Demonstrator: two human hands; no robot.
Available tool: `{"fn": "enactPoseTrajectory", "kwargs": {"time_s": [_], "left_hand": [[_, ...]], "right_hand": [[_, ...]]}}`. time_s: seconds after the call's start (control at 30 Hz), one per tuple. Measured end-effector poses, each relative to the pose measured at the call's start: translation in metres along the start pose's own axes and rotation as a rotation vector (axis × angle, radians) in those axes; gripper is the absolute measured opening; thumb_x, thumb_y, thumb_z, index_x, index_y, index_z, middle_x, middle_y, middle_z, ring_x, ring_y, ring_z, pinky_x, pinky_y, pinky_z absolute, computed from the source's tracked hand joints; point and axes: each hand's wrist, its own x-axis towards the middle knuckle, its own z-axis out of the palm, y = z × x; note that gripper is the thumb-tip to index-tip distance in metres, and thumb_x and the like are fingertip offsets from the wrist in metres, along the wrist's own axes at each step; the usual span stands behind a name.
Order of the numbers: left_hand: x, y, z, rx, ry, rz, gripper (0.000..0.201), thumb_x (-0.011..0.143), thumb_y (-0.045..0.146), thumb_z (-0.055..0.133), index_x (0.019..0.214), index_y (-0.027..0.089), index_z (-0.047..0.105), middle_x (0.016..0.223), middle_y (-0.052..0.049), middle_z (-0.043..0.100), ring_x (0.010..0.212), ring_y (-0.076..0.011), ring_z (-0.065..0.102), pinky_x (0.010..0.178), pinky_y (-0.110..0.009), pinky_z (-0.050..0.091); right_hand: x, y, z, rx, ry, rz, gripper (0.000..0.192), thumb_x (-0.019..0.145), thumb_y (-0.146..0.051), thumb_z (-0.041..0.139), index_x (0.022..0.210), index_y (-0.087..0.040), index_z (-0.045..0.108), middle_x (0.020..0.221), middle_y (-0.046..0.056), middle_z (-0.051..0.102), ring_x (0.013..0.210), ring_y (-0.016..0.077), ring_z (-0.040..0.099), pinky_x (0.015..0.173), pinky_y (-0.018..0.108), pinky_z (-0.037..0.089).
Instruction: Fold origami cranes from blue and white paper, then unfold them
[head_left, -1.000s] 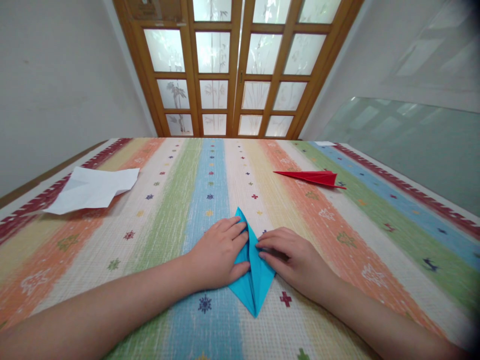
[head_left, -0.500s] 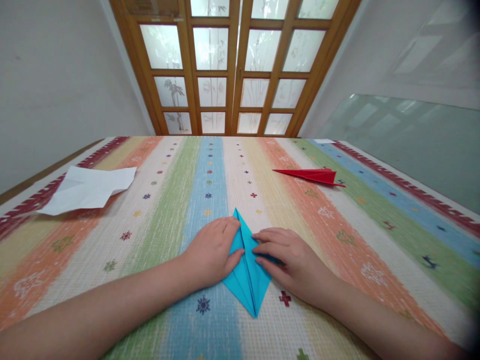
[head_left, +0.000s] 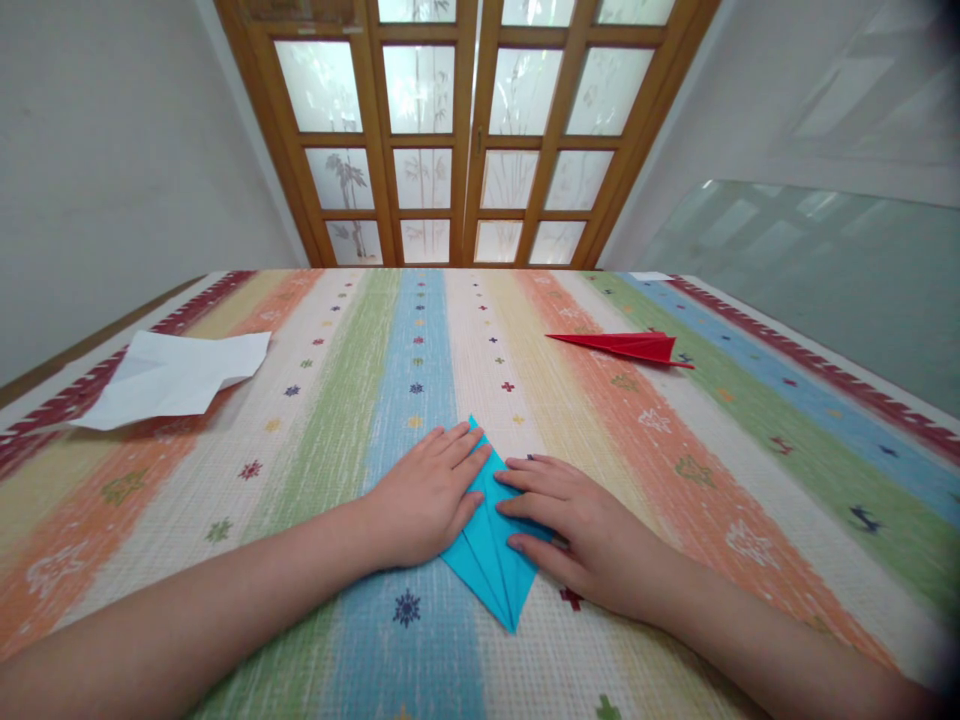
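Beneath the left hand (head_left: 426, 492) and right hand (head_left: 581, 522), fingers spread and unclenched, lies blue folded paper (head_left: 491, 535); its central gap has just closed, suggesting a fold being flattened.

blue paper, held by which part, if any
The blue paper isn't visibly gripped; the left hand rests on its left side, the right hand on its right.

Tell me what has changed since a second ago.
The blue paper lies flatter, its raised middle fold now down. The left hand edged left; the right hand slid left, farther onto it. Both still touch it. The red paper and white paper stayed put.
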Motion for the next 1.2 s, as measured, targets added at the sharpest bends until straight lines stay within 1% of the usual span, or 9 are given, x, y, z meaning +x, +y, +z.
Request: {"fn": "enactPoseTrajectory", "kwargs": {"time_s": [0.17, 0.37, 0.5, 0.6, 0.73, 0.8, 1.07, 1.13, 1.2], "left_hand": [[0.003, -0.011, -0.004, 0.015, -0.083, 0.055, 0.063, 0.104, 0.051, 0.034, 0.156, 0.017, 0.028, 0.165, -0.012, 0.022, 0.153, -0.0263, 0.016, 0.124, -0.047, 0.014], [0.010, -0.022, -0.006, 0.033, -0.095, 0.023, 0.070, 0.102, 0.057, 0.035, 0.158, 0.016, 0.025, 0.165, -0.012, 0.020, 0.153, -0.0285, 0.016, 0.123, -0.050, 0.014], [0.013, -0.027, -0.004, 0.051, -0.058, -0.014, 0.071, 0.101, 0.058, 0.036, 0.157, 0.016, 0.025, 0.165, -0.012, 0.022, 0.153, -0.0291, 0.018, 0.122, -0.049, 0.014], [0.014, -0.030, -0.001, 0.057, -0.025, -0.045, 0.074, 0.100, 0.060, 0.035, 0.158, 0.015, 0.025, 0.164, -0.013, 0.023, 0.152, -0.0299, 0.019, 0.122, -0.049, 0.015], [0.016, -0.033, 0.001, 0.061, 0.014, -0.091, 0.078, 0.097, 0.065, 0.037, 0.157, 0.015, 0.028, 0.163, -0.016, 0.025, 0.152, -0.0324, 0.020, 0.121, -0.051, 0.017], [0.017, -0.034, 0.001, 0.060, 0.029, -0.108, 0.077, 0.097, 0.065, 0.038, 0.156, 0.016, 0.030, 0.163, -0.016, 0.027, 0.151, -0.0327, 0.021, 0.121, -0.052, 0.018], [0.018, -0.035, 0.003, 0.037, 0.082, -0.152, 0.070, 0.097, 0.057, 0.046, 0.154, 0.018, 0.036, 0.161, -0.019, 0.030, 0.149, -0.0347, 0.026, 0.119, -0.056, 0.023], [0.016, -0.033, 0.001, 0.013, 0.130, -0.156, 0.071, 0.096, 0.053, 0.052, 0.155, 0.018, 0.034, 0.160, -0.020, 0.030, 0.148, -0.0349, 0.029, 0.119, -0.055, 0.026], [0.014, -0.032, -0.001, -0.016, 0.199, -0.126, 0.074, 0.093, 0.045, 0.059, 0.156, 0.017, 0.030, 0.161, -0.020, 0.028, 0.147, -0.0337, 0.032, 0.118, -0.052, 0.031]], "right_hand": [[-0.001, -0.003, -0.001, -0.018, -0.056, -0.005, 0.027, 0.095, -0.030, 0.059, 0.120, -0.021, 0.067, 0.134, 0.011, 0.065, 0.132, 0.0279, 0.054, 0.115, 0.054, 0.037], [0.000, -0.004, -0.002, -0.033, -0.061, -0.005, 0.027, 0.096, -0.031, 0.058, 0.120, -0.023, 0.066, 0.135, 0.009, 0.065, 0.134, 0.0288, 0.052, 0.114, 0.057, 0.035], [0.000, -0.003, -0.002, -0.022, -0.052, 0.006, 0.026, 0.095, -0.030, 0.060, 0.118, -0.023, 0.067, 0.133, 0.009, 0.066, 0.133, 0.0290, 0.053, 0.114, 0.057, 0.035], [0.001, -0.004, -0.002, -0.019, -0.042, 0.006, 0.026, 0.095, -0.027, 0.058, 0.119, -0.023, 0.067, 0.133, 0.009, 0.066, 0.132, 0.0281, 0.054, 0.114, 0.055, 0.036], [0.001, -0.004, -0.002, -0.020, -0.039, 0.002, 0.029, 0.095, -0.026, 0.056, 0.123, -0.024, 0.065, 0.136, 0.008, 0.063, 0.132, 0.0274, 0.054, 0.114, 0.054, 0.035], [0.001, -0.004, -0.002, -0.022, -0.038, 0.002, 0.029, 0.096, -0.026, 0.056, 0.124, -0.024, 0.065, 0.136, 0.008, 0.063, 0.131, 0.0272, 0.053, 0.115, 0.054, 0.035], [0.001, -0.004, -0.002, -0.017, -0.038, -0.004, 0.029, 0.096, -0.026, 0.056, 0.123, -0.024, 0.065, 0.136, 0.008, 0.063, 0.132, 0.0261, 0.053, 0.115, 0.053, 0.035], [0.001, -0.004, -0.003, -0.013, -0.036, -0.004, 0.029, 0.096, -0.026, 0.056, 0.124, -0.024, 0.065, 0.136, 0.008, 0.063, 0.131, 0.0265, 0.053, 0.115, 0.053, 0.035], [0.001, -0.003, -0.003, -0.005, -0.032, -0.006, 0.030, 0.095, -0.026, 0.057, 0.124, -0.024, 0.065, 0.136, 0.009, 0.064, 0.131, 0.0266, 0.053, 0.115, 0.054, 0.035]]}}
